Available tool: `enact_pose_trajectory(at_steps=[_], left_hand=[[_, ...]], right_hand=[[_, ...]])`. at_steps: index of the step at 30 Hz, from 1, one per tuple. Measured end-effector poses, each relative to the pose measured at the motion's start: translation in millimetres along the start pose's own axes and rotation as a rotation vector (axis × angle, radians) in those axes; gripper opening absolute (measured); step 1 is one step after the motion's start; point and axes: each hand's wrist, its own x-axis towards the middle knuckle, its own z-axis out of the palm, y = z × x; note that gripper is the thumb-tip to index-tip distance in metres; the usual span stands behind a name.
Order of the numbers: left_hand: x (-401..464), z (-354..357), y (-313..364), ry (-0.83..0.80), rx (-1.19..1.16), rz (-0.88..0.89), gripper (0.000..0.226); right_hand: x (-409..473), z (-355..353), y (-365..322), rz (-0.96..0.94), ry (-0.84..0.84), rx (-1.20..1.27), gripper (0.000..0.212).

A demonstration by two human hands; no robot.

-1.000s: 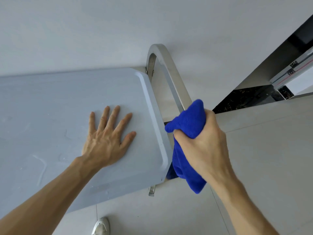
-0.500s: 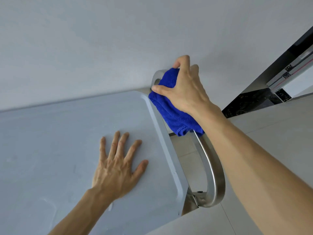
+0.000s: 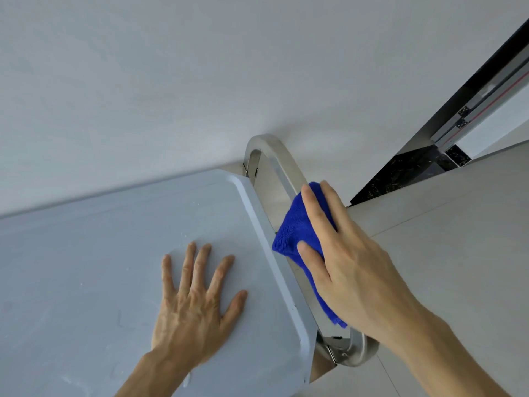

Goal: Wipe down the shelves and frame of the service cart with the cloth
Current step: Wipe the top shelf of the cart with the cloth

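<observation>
The service cart's pale grey top shelf (image 3: 86, 253) fills the lower left, with faint damp streaks on it. A curved steel handle (image 3: 282, 164) arches along its right end. My right hand (image 3: 343, 262) grips the blue cloth (image 3: 297, 233) wrapped around the middle of that handle, thumb on the near side and fingers over the top. The cloth's loose end hangs down beside the shelf's edge. My left hand (image 3: 197, 299) lies flat on the shelf with fingers spread, near the right rim.
A plain light wall (image 3: 200, 67) rises behind the cart. Pale floor tiles (image 3: 443, 224) spread to the right. A dark doorway with a metal frame (image 3: 458, 133) stands at the upper right. The lower shelves are hidden under the top shelf.
My right hand slid the cloth from the near end of the handle up to its far bend, then back toward the middle. My left hand stayed flat on the shelf.
</observation>
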Motion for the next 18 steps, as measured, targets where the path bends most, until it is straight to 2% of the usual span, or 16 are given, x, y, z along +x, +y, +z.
enact_pose_trajectory(at_steps=[4,7,11,14,16,18], left_hand=[[0.5,1.8,-0.1,0.045,0.000,0.011,0.067],[0.7,3.5,-0.8,0.071,-0.003,0.019,0.067],[0.8,4.9,-2.3,0.080,0.013,0.020,0.067],[-0.6,5.5,-2.7,0.084,0.020,0.018,0.066],[-1.3,5.8,-3.0,0.080,0.024,0.023,0.066],[-1.0,5.3,-2.9,0.073,0.023,0.023,0.066]], right_hand=[[52.2,0.3,-5.1,0.023,0.011,0.021,0.071],[113.0,1.4,-11.9,0.094,-0.039,0.077,0.065],[180.3,-3.2,-21.6,0.157,-0.144,0.165,0.037],[198.9,-2.7,-22.1,0.167,-0.212,0.181,0.022],[186.6,-3.4,-19.6,0.128,-0.190,0.215,0.025],[156.4,-2.6,-11.4,0.065,-0.146,0.274,0.046]])
